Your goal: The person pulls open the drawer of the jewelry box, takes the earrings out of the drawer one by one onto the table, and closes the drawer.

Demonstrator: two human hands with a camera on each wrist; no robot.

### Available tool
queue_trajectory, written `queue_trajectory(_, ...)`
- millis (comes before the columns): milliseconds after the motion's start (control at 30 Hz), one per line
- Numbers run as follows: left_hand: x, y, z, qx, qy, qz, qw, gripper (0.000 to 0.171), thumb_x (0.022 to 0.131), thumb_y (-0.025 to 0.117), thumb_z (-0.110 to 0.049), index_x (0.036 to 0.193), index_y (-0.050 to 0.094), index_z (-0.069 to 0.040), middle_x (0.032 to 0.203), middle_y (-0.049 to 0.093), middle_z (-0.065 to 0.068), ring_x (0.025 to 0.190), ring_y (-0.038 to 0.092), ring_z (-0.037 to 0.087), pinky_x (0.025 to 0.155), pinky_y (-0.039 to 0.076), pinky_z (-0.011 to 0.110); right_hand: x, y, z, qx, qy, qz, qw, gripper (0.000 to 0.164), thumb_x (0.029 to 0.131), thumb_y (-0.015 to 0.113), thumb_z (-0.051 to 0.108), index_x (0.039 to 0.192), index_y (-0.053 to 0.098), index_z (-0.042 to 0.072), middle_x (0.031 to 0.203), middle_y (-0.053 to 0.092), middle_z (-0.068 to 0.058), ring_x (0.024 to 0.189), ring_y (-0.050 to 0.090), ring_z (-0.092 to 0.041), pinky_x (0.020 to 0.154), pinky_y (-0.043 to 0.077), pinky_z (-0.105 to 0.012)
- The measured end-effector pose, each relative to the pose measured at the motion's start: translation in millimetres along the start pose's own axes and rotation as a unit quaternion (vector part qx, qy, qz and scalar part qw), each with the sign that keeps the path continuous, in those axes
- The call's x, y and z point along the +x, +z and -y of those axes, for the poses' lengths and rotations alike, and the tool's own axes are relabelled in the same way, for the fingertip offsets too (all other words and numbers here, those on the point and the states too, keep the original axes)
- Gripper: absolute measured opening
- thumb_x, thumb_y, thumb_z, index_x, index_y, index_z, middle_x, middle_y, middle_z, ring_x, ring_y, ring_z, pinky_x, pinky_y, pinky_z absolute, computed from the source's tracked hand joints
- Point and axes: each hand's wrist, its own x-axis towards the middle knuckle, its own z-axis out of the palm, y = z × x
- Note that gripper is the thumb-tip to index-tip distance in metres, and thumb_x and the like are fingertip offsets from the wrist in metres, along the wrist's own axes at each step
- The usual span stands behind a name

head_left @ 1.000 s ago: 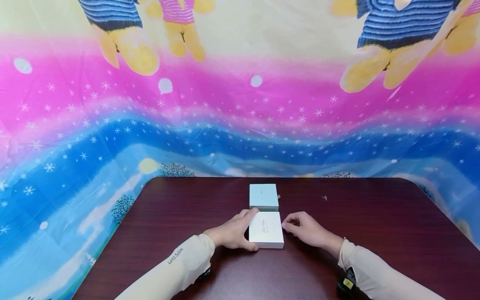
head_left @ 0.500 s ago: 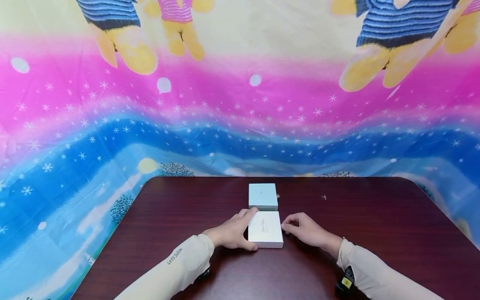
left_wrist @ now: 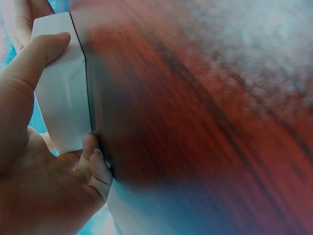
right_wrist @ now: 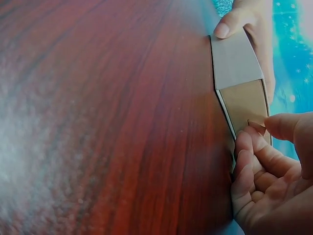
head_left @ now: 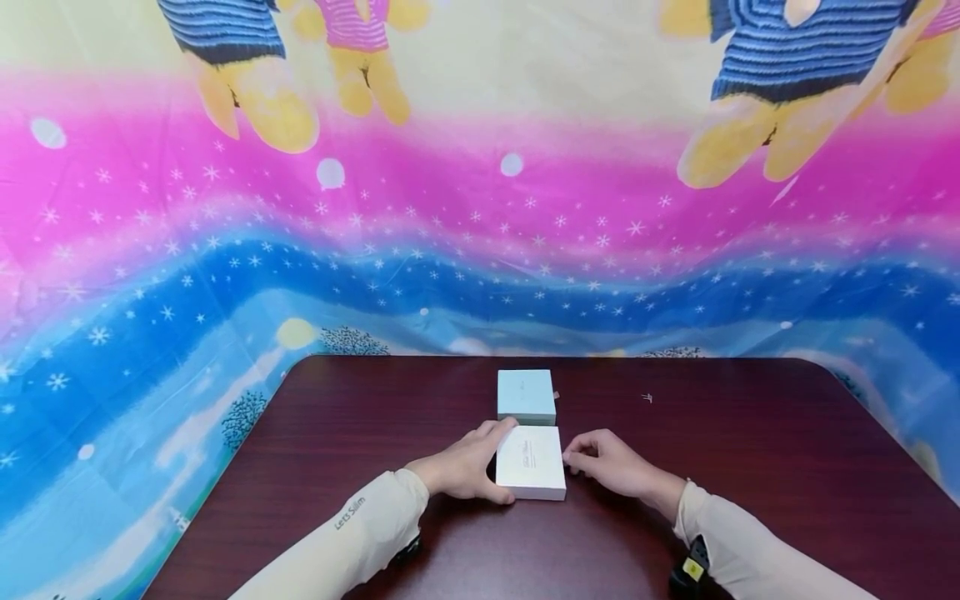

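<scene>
A flat white box [head_left: 530, 462] with faint grey lettering lies on the table before me. My left hand [head_left: 468, 467] grips it from the left, thumb along its near side and fingers at its far side. In the right wrist view, the box's right end shows a tan drawer face [right_wrist: 239, 100] inside the white sleeve [right_wrist: 237, 61]. A small ribbon pull tab [right_wrist: 257, 126] sticks out of that face. Thumb and forefinger of my right hand [head_left: 611, 462] pinch this tab; the other fingers curl below. The drawer looks fully inside the sleeve.
Right behind the white box stands a pale blue box [head_left: 524, 392] with a small tab [head_left: 556, 396] on its right side. Tiny metal pieces [head_left: 647, 398] lie farther right on the dark wood table [head_left: 375, 400]. A printed cloth [head_left: 480, 217] hangs behind the table.
</scene>
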Motion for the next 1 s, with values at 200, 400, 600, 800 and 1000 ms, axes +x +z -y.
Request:
queue_trajectory(200, 0.9, -0.1, 0.1, 0.001, 0.003, 0.000, 1.0000, 0.102, 0.077, 0.086, -0.040, 0.157, 0.025, -0.018, 0.151, 0.042, 0.006, 0.132, 0.046, 0.022, 0.108, 0.043, 0.037, 0.8, -0.4, -1.2, -0.004, 0.002, 0.001, 1.000, 0.017, 0.101, 0.060, 0.015, 0.098, 0.074, 0.005, 0.086, 0.069, -0.007, 0.074, 0.056, -0.016, 0.063, 0.047, -0.026)
queue_trajectory(400, 1.1, 0.2, -0.6, 0.002, 0.001, -0.002, 1.0000, 0.101, 0.077, 0.086, -0.040, 0.156, 0.026, -0.019, 0.150, 0.042, 0.006, 0.131, 0.046, 0.022, 0.107, 0.043, 0.036, 1.3, -1.4, -0.8, -0.010, -0.001, -0.002, 1.000, 0.017, 0.100, 0.060, 0.014, 0.094, 0.073, 0.006, 0.082, 0.066, -0.005, 0.070, 0.052, -0.012, 0.061, 0.044, -0.025)
queue_trajectory(600, 0.5, 0.0, -1.3, 0.000, -0.001, -0.002, 1.0000, 0.101, 0.078, 0.086, -0.039, 0.156, 0.026, -0.018, 0.151, 0.042, 0.006, 0.131, 0.046, 0.022, 0.107, 0.043, 0.037, 3.1, -1.6, -2.0, -0.029, -0.006, -0.005, 1.000, 0.017, 0.100, 0.060, 0.013, 0.089, 0.072, 0.006, 0.077, 0.061, -0.001, 0.066, 0.049, -0.009, 0.061, 0.041, -0.023)
queue_trajectory(800, 0.1, 0.2, -1.1, 0.002, -0.001, -0.001, 1.0000, 0.101, 0.078, 0.086, -0.040, 0.156, 0.025, -0.019, 0.151, 0.042, 0.006, 0.131, 0.046, 0.022, 0.107, 0.043, 0.037, 1.8, -1.1, -1.8, -0.021, -0.004, -0.003, 1.000, 0.018, 0.100, 0.061, 0.013, 0.088, 0.071, 0.005, 0.078, 0.062, -0.005, 0.066, 0.048, -0.009, 0.061, 0.040, -0.023)
queue_trajectory(1000, -0.2, 0.6, -0.7, 0.002, -0.002, -0.002, 1.0000, 0.101, 0.078, 0.086, -0.040, 0.156, 0.025, -0.019, 0.151, 0.042, 0.006, 0.131, 0.046, 0.021, 0.107, 0.043, 0.037, 1.0, -1.0, -1.1, -0.019, -0.007, -0.004, 1.000, 0.018, 0.100, 0.060, 0.013, 0.087, 0.071, 0.005, 0.079, 0.062, -0.004, 0.066, 0.048, -0.009, 0.061, 0.041, -0.024)
